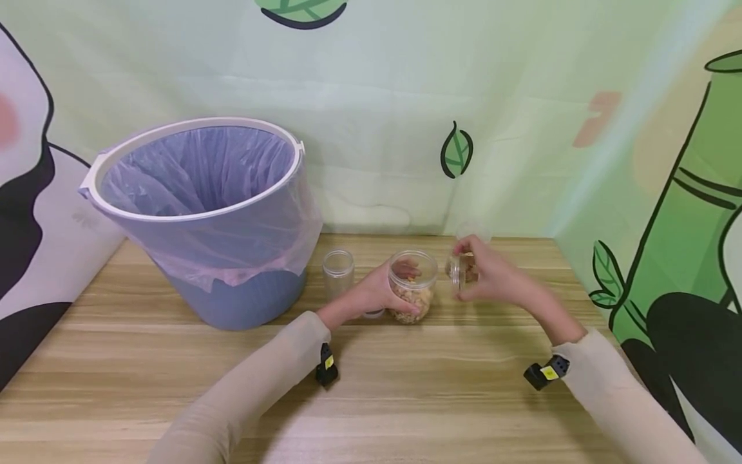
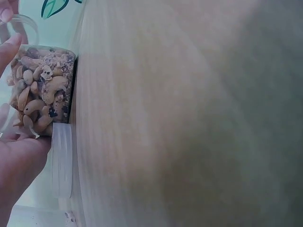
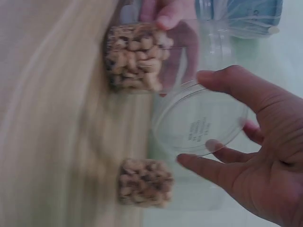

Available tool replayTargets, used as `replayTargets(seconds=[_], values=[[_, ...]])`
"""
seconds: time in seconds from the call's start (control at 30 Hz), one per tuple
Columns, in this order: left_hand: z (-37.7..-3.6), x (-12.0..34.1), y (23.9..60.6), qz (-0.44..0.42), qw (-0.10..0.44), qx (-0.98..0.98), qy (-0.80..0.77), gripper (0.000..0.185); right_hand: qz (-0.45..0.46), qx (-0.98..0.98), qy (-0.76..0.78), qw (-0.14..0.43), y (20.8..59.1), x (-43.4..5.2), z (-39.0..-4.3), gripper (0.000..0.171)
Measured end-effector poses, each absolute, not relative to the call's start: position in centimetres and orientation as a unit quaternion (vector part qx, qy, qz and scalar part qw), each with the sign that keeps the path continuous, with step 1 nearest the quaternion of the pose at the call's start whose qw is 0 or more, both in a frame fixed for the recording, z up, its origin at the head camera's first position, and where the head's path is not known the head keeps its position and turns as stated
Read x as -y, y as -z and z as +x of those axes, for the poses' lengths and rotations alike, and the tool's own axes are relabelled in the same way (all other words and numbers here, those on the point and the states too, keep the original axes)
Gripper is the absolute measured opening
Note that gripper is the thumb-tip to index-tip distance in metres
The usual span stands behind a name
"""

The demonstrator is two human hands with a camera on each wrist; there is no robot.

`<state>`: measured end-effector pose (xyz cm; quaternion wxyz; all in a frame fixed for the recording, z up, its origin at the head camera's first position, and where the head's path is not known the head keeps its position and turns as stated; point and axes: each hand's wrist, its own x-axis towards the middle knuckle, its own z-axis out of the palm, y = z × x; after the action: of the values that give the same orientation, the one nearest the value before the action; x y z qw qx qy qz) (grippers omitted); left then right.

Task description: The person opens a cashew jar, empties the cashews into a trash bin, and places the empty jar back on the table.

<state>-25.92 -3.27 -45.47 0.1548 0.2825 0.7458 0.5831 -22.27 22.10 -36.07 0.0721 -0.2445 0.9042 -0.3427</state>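
Observation:
A clear jar [image 1: 422, 299] partly filled with cashew nuts stands uncapped on the table. My left hand [image 1: 377, 290] grips it around the left side, thumb in front and fingers behind. Just to the right, my right hand [image 1: 495, 274] holds a clear round lid [image 3: 199, 120] on edge by its rim, apart from the jar. Beyond that lid, in the right wrist view, stands a second jar of nuts [image 3: 146, 183]; in the head view the right hand hides most of it. Close by the left hand, a whitish lid [image 2: 62, 161] lies on the table.
A slim clear jar [image 1: 339, 265] stands open behind my left wrist. Farther left is a large blue bin [image 1: 237, 299] lined with a thin plastic bag. A printed green cloth wall [image 1: 377, 142] closes off the table's back edge.

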Motion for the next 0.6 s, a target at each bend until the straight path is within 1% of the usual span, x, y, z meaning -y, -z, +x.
replayTargets(seconds=[0.17, 0.37, 0.6], values=[[-26.0, 3.3, 45.6, 0.282, 0.157, -0.747, -0.581, 0.090, -0.260, -0.891, 0.366, 0.071, 38.0, -22.4, -22.4, 0.074], [-26.0, 3.4, 45.7, 0.275, 0.163, -0.752, -0.576, 0.090, -0.267, -0.883, 0.378, 0.073, 39.9, -22.6, -22.3, 0.063], [-26.0, 3.4, 45.5, 0.277, 0.159, -0.751, -0.577, 0.091, -0.271, -0.911, 0.306, 0.043, 41.2, -23.2, -21.8, 0.055]])
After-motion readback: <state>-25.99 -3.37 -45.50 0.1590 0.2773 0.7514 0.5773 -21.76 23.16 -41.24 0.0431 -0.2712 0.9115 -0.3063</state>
